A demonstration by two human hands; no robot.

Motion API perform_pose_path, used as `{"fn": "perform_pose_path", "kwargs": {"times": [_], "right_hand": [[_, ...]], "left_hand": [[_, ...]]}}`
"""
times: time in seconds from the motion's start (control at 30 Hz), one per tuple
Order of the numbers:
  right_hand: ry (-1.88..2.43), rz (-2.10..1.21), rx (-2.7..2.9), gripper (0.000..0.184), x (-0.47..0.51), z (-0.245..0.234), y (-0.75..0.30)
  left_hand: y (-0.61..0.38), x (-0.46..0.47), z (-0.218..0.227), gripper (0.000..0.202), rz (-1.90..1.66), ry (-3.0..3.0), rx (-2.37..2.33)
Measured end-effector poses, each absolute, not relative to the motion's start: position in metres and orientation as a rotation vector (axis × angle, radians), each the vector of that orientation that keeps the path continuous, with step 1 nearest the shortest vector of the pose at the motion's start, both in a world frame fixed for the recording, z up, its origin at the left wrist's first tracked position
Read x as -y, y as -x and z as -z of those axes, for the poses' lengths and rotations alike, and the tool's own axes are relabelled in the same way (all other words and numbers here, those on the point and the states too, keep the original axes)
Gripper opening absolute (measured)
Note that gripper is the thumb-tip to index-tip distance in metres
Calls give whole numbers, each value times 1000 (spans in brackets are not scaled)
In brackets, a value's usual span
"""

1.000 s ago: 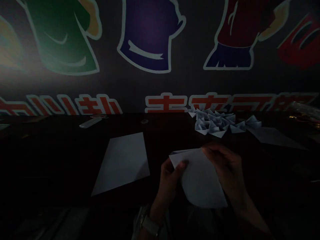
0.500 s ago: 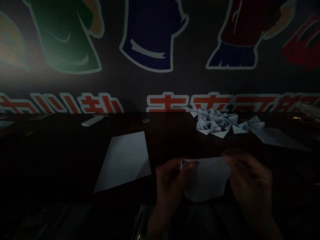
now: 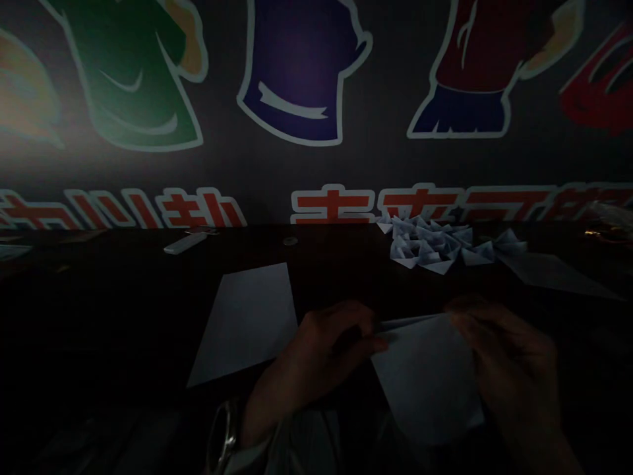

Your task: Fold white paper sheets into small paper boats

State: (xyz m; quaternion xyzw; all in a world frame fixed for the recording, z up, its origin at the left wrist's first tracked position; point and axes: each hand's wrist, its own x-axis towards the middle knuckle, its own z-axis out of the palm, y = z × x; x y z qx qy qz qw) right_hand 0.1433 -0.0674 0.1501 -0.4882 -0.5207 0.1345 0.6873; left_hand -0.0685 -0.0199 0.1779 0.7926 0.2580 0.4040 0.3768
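A sheet of white paper (image 3: 428, 379) hangs between my hands above the near side of the dark table. Along its top edge it looks folded over. My left hand (image 3: 331, 343) pinches the upper left corner between thumb and fingers; a watch (image 3: 225, 435) is on that wrist. At the upper right corner my right hand (image 3: 509, 363) is closed on the same sheet, its fingertips partly behind the paper. Beyond my hands lies a heap of folded white paper pieces (image 3: 430, 241). The scene is very dark, so finer folds are hard to see.
Left of my hands a flat white sheet (image 3: 244, 323) lies on the table. Farther back are a white elongated object (image 3: 185, 244) and a small round disc (image 3: 290, 241). Another sheet (image 3: 558, 274) lies right of the heap. A wall with painted figures (image 3: 297, 72) stands behind.
The paper has tilted and more of it shows below my hands. My left forearm has swung outward to the left, bringing the watch into fuller view. My right hand has shifted slightly right.
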Motion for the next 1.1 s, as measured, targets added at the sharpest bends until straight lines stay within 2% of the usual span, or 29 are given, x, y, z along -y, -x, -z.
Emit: {"fn": "perform_pose_path", "kwargs": {"times": [0.2, 0.33, 0.53, 0.9, 1.1], "right_hand": [[1112, -221, 1139, 8, 70, -160, -142], [1080, -197, 1100, 8, 76, -165, -140], [1073, -134, 1080, 8, 84, -168, -138], [1049, -78, 1099, 7, 77, -167, -117], [1055, -122, 1081, 6, 73, -161, -120]], "left_hand": [[58, 24, -183, 12, -1213, -1743, -731], [48, 33, -183, 38, -1339, -1510, -762], [46, 39, -182, 8, -1335, -1465, -766], [23, 35, -155, 18, -1704, -1599, -1083], [25, 33, -145, 15, -1723, -1686, -1098]]}}
